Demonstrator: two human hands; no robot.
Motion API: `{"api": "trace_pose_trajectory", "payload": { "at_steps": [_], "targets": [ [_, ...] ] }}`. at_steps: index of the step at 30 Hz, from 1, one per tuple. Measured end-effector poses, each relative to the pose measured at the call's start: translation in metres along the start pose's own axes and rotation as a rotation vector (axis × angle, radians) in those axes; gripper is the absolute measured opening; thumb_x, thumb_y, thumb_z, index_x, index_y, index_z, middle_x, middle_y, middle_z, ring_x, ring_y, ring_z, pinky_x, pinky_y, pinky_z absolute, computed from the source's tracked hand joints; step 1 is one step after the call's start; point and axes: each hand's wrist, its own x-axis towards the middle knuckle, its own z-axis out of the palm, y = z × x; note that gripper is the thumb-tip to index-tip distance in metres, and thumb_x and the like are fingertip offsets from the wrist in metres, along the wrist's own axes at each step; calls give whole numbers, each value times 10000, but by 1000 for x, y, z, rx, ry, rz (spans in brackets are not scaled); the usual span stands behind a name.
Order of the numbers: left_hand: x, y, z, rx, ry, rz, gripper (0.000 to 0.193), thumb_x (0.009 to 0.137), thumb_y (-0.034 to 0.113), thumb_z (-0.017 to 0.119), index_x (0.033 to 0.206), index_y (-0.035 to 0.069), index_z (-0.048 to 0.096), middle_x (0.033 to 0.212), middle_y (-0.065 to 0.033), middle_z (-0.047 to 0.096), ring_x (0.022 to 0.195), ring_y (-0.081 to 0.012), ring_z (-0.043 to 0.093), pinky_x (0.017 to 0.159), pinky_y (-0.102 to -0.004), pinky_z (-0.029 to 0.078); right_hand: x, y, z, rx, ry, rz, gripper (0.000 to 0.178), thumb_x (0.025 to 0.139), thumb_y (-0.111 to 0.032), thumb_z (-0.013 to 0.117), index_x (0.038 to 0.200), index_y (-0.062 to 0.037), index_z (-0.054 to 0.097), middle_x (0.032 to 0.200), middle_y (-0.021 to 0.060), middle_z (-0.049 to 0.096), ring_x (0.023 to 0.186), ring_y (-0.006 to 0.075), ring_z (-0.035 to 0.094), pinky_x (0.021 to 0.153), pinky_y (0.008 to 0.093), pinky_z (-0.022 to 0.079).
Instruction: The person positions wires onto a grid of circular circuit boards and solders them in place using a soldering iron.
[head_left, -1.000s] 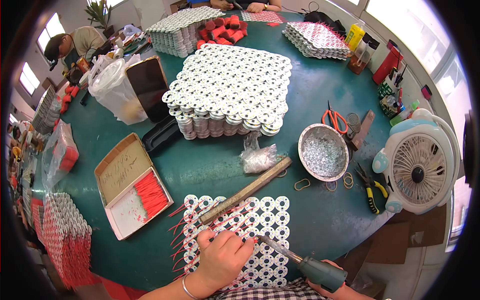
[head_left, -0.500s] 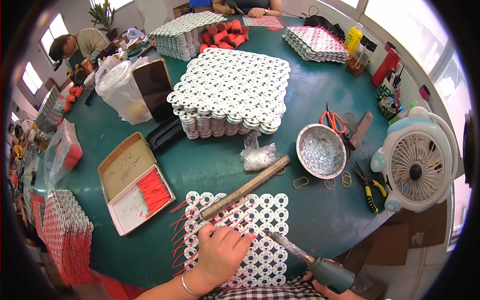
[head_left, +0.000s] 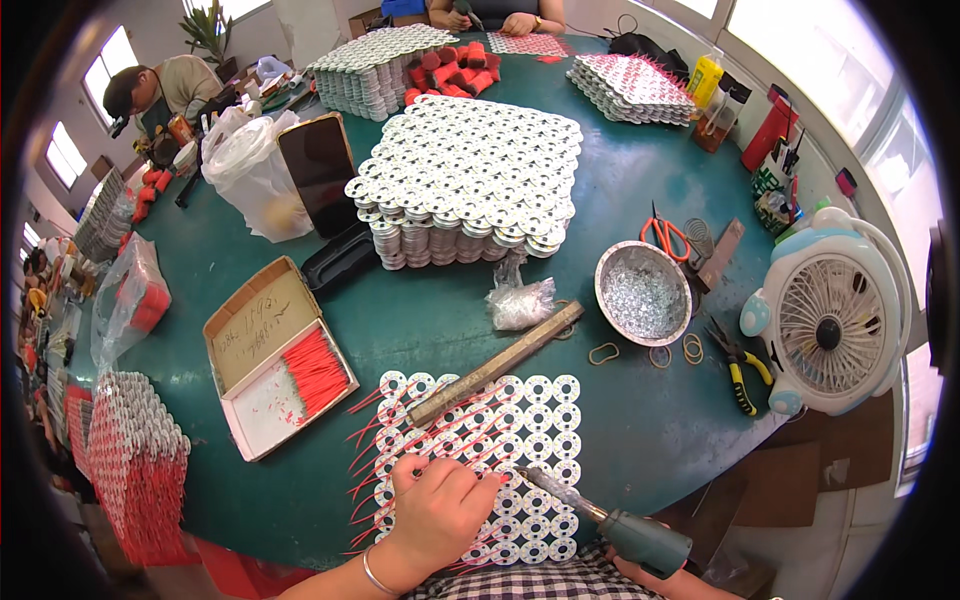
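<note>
A panel of round white circuit boards lies at the near edge of the table, with thin red wires across its left part. My left hand, a bangle at its wrist, rests on the panel, fingers pinched on what looks like a red wire by the fingertips. In my right hand, mostly hidden below the handle, is a soldering iron with a dark green grip. Its tip is close beside my left fingertips, over the boards. A worn metal bar lies slantwise over the panel's upper part and its wires.
A carton of red wires stands left. Stacked board panels are behind, with a phone beside them. At right are a bowl of shiny bits, pliers and a fan. Another person works opposite.
The soldering iron has moved left, its tip now closer to my left fingertips. My left hand stays at nearly the same place on the panel. The whole view has shifted slightly.
</note>
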Motion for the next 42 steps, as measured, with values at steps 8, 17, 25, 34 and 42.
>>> {"api": "trace_pose_trajectory", "payload": {
  "at_steps": [8, 17, 25, 34, 42],
  "targets": [
    [0, -1, -1, 18, -50, -11, 113, 739, 150, 604, 837, 154, 660, 673, 41, 465, 725, -127, 506, 774, -367, 292, 12, -7, -4, -69, -28, -94, 473, 748, -40, 640, 1195, -47, 485, 949, 99, 595, 772, 214, 544, 699, 321, 456],
    [2, 0, -4, 5, -79, -24, 106, 740, 152, 613, 835, 155, 661, 676, 39, 476, 724, -127, 513, 764, -354, 302, 25, -32, -20, -120, -83, -75, 398, 707, -51, 671, 1086, -44, 551, 843, 70, 643, 752, 188, 639, 676, 297, 496],
    [0, 1, -4, -2, -76, -47, 108, 734, 147, 620, 836, 153, 657, 699, 41, 501, 739, -124, 523, 760, -352, 317, 25, -44, -27, 438, -41, 415, 404, 737, -4, 631, 1120, 3, 506, 858, 94, 658, 841, 185, 665, 733, 294, 520],
    [1, 11, -1, 8, -2, 2, 109, 673, 132, 709, 755, 155, 641, 623, 44, 410, 669, -133, 482, 728, -366, 289, 8, -18, -15, 175, 69, -38, 413, 753, -41, 677, 1130, -6, 511, 1024, 130, 597, 891, 221, 609, 764, 332, 488],
    [-1, 9, 3, -8, 4, 9, 95, 677, 142, 712, 738, 162, 641, 600, 50, 394, 619, -127, 463, 708, -364, 282, 8, -26, -16, 220, 31, 154, 277, 690, -29, 691, 957, -40, 614, 841, 51, 639, 729, 160, 616, 740, 296, 464]
  ]
}}
